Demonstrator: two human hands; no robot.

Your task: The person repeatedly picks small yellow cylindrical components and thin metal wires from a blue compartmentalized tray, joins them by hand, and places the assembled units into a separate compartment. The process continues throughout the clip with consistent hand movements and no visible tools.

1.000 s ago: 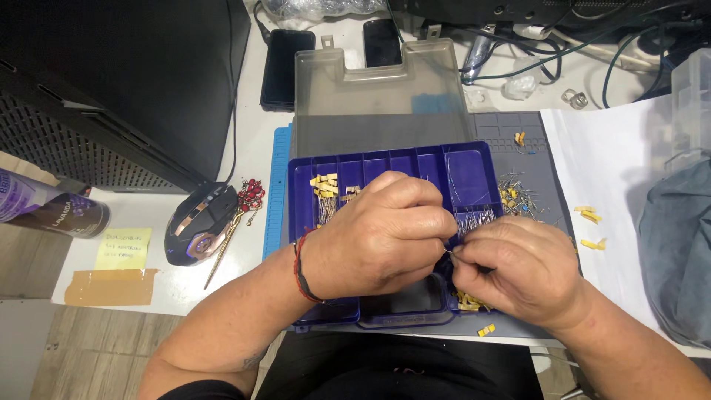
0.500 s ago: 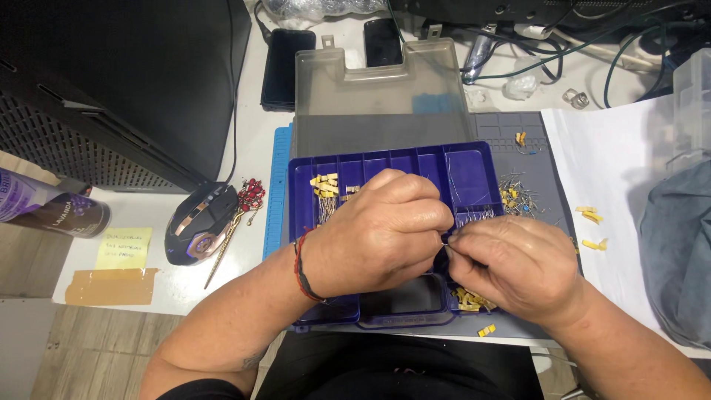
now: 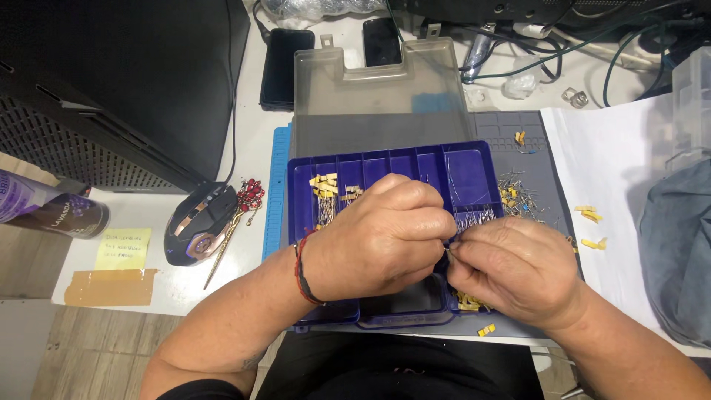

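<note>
A black computer mouse (image 3: 198, 224) and a red beaded pin (image 3: 241, 215) lie at the left of the white desk (image 3: 259, 148). Beside them sits a blue compartment tray (image 3: 385, 167), its clear lid (image 3: 381, 92) hinged open behind. Yellow capacitors (image 3: 324, 185) fill 1 left compartment; several others look bare. Over the tray, the left hand (image 3: 378, 241) and right hand (image 3: 511, 270) meet fingertip to fingertip, pinching thin wire leads (image 3: 470, 220), though exactly what is gripped stays hidden. More yellow parts (image 3: 516, 198) lie loose on the grey mat (image 3: 511, 148) and on white paper (image 3: 615, 178), suggesting the sorting is partly done.
</note>
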